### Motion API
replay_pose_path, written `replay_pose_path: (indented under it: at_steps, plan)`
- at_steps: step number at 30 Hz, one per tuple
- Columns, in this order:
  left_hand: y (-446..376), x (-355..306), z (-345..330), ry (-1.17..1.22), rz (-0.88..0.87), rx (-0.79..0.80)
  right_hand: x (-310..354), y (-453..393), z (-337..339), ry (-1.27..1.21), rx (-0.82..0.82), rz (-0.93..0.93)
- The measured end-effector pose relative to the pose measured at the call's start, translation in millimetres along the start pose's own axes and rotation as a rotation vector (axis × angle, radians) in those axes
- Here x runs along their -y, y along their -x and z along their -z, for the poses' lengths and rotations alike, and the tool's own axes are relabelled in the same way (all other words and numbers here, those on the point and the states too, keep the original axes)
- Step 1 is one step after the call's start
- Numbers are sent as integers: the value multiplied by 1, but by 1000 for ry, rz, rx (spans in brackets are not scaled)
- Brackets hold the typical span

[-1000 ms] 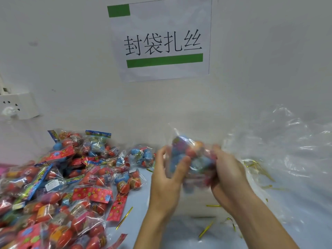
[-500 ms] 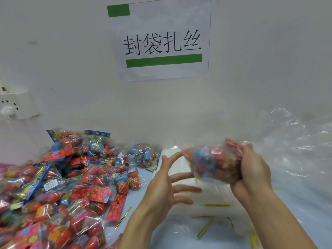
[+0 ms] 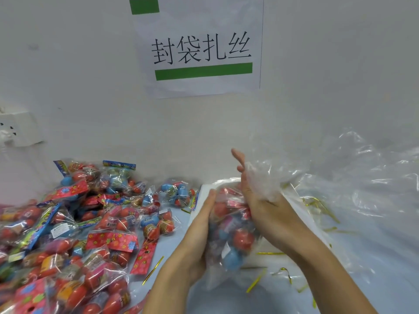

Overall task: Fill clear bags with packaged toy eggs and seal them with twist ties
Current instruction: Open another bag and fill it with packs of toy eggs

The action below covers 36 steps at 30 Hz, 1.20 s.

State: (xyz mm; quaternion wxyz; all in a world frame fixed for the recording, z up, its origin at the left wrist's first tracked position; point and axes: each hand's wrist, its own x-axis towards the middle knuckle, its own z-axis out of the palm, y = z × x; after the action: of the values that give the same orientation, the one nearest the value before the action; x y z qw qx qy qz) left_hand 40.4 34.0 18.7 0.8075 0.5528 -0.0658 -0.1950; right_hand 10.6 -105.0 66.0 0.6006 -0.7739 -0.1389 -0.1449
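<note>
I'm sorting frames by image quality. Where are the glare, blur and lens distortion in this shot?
Head view: white glare streaks the loose clear plastic; the egg packs at the lower left corner are smeared and soft; the wall socket leans, bent by the wide-angle lens; the paper sign is sharp.

Two hands, one filled bag, one wall sign, one socket.

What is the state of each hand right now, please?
Left hand: open, straight fingers pressed against the filled bag.
Right hand: open, fingers straight, palm against the bag's other side.
</note>
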Motion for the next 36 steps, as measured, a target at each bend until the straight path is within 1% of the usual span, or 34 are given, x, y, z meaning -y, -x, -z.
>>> replay_pose_path:
  at_steps: [1, 2, 3, 4, 5, 6, 7, 8, 10, 12, 13, 15, 16, 19, 23, 26, 29, 31, 36]
  plan:
    - [0, 1, -2, -33, 20, 0, 0, -1, 3, -9, -22, 0]
    - [0, 0, -6, -116, 27, -33, 0, -1, 7, -19, -53, -28]
    - [0, -1, -9, -246, 15, -122, -1, -1, 12, -28, -85, -73]
    - [1, -2, -12, -381, -36, -241, -4, -1, 17, -20, -107, -119]
    - [1, -4, -13, -498, -135, -337, -6, -1, 23, -4, -112, -155]
    - [3, -6, -15, -547, -257, -385, -7, 0, 28, 20, -96, -180]
    - [6, -9, -16, -553, -361, -354, -7, 1, 32, 37, -62, -197]
    - [9, -11, -19, -565, -429, -295, -7, 2, 34, 42, -17, -205]
    - [13, -16, -28, -590, -479, -113, -6, 4, 34, 37, 100, -200]
    - [18, -21, -36, -568, -493, 65, -6, 5, 29, 56, 255, -193]
    - [21, -24, -37, -572, -497, 109, -6, 6, 26, 36, 308, -215]
    - [25, -30, -32, -600, -467, 146, -3, 6, 21, -27, 395, -242]
    - [27, -34, -30, -599, -460, 142, -2, 6, 18, -37, 434, -221]
    - [26, -35, -23, -552, -482, 82, -1, 8, 8, -75, 497, -179]
    - [20, -30, -18, -471, -514, -37, -13, 7, -3, -52, 434, -170]
    - [15, -26, -15, -354, -512, -116, -22, 4, -7, -70, 317, -167]
    - [12, -24, -17, -286, -529, -163, -26, 4, -11, -171, 198, -152]
    - [12, -24, -16, -256, -537, -193, -26, 4, -10, -163, 129, -116]
    - [10, -23, -17, -185, -502, -238, -25, 3, -9, -159, 43, -58]
